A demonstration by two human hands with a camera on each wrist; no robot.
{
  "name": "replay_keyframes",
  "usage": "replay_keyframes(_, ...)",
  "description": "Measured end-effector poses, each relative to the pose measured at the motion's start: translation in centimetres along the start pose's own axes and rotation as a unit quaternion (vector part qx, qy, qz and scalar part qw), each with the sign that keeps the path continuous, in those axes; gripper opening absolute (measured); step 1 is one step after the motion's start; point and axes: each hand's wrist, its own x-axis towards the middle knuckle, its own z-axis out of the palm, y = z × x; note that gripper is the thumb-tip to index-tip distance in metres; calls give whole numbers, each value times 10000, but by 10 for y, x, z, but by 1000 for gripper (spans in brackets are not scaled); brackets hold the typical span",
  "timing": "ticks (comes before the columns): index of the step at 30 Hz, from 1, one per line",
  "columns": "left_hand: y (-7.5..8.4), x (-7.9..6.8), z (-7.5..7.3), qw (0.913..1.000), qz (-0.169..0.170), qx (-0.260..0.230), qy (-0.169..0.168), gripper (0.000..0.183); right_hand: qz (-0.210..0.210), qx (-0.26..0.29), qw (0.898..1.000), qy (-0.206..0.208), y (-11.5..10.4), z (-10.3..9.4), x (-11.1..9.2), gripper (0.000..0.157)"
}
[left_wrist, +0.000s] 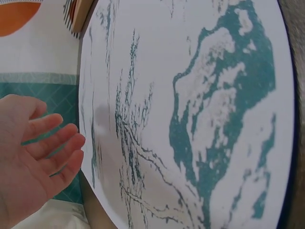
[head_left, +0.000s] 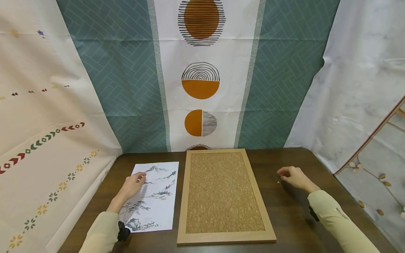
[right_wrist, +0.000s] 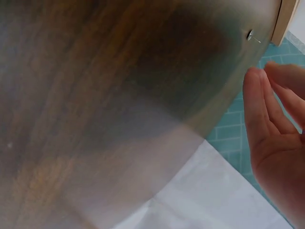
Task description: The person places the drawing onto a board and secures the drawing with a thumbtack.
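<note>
Landscape sheet [head_left: 159, 202] lies flat on the dark wooden table [head_left: 295, 218], left of the cork board [head_left: 224, 193] with a narrow strip of tabletop between. Print on white paper: mountain peaks at the far end, trees and rocks at the near end. Cork board also flat, light wood frame [head_left: 269, 226] around it, long side running away from the person, far end by the back cloth [head_left: 126, 70]. Left hand [head_left: 133, 185] is over the left part of the sheet, fingers slack and lightly bent, nothing seen in them; contact with the paper cannot be told. Left wrist view shows those fingers slightly spread, overlapping the sheet's edge. Right hand [head_left: 294, 177] is on the other side of the board, well apart from it, fingers bent with tips near the thumb, no object visible between them. Small pin [head_left: 278, 182] sits on the table just beside the right fingertips; right wrist view has it apart from them, thin shaft showing. Pale sleeves [head_left: 101, 230] on both arms, black band [head_left: 123, 231] at each wrist. Back cloth is teal with a white centre panel of orange-and-black circles; cream patterned cloth [head_left: 47, 91] left, pale marbled cloth [head_left: 357, 70] right.
</note>
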Motion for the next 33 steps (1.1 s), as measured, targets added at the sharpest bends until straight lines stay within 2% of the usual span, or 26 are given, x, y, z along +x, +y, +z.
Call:
replay_keyframes(6,-3,-2,-1,9998,-166,51,48,28,-77,23,9994,-341,0,0,0,17)
replay_keyframes(12,-4,-6,-6,9990,-392,127,160,29,-10,-21,9989,-466,-3,0,-1,13)
replay_keyframes(20,-4,-14,-9,9949,-987,169,98,32,31,-135,9988,-466,1,3,-3,6)
replay_keyframes(25,-2,-18,-11,9910,-1304,231,177,32,66,-159,9988,-456,3,5,-3,5)
replay_keyframes(33,0,-23,-16,9786,-2036,178,244,40,91,-299,9989,-356,0,6,-1,4)
